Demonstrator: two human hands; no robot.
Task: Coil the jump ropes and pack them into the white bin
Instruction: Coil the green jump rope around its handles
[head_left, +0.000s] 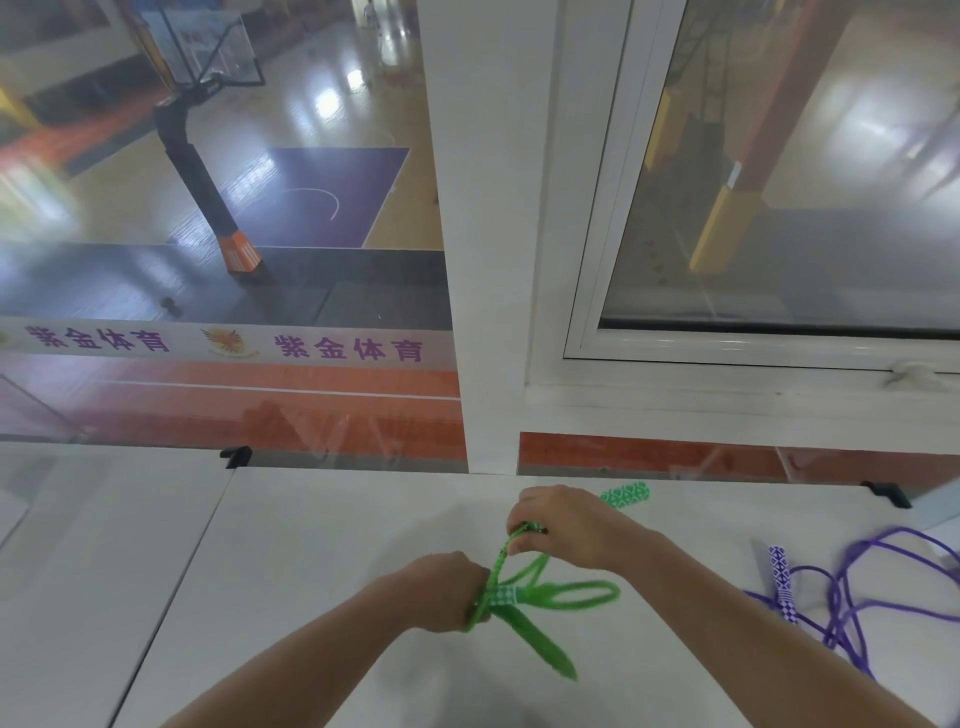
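Over a white table, the left hand grips a bundled green jump rope, fingers curled tight around it; the right hand pinches one strand. A purple jump rope lies loose nearby.

Table: smooth, pale laminate-like top, matt with faint sheen. Green jump rope: glossy, translucent plastic-looking cord; its handle shows a printed green-and-white pattern. Purple jump rope: smooth cord, handle patterned purple and white. Window frame: smooth white, semi-gloss. Court floor beyond the glass: glossy, reflective, wood-like
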